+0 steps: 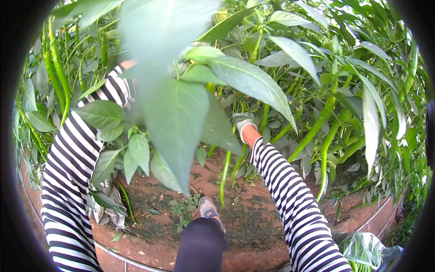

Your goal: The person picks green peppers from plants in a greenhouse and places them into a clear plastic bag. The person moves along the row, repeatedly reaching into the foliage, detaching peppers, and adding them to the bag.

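Among the stems of the pepper plants, my right hand (245, 124) wears a pale glove with a grey-green part; leaves cover its fingers, so its grip is unclear. A long green chili pepper (265, 119) hangs right beside it. My left arm, in a black-and-white striped sleeve (69, 163), reaches up into the plants at the left; large blurred pepper leaves (170, 102) hide the left hand, with only a bit of wrist skin showing. More long green peppers (314, 131) hang to the right of my right hand, and others (56, 73) at the upper left.
A clear plastic bag (363, 250) with green peppers inside lies at the lower right. Crumpled pale sheeting (110, 207) is on the reddish soil (248, 204) at the left. My shoe (208, 208) stands by small weeds. A thin pipe (125, 260) curves along the ground.
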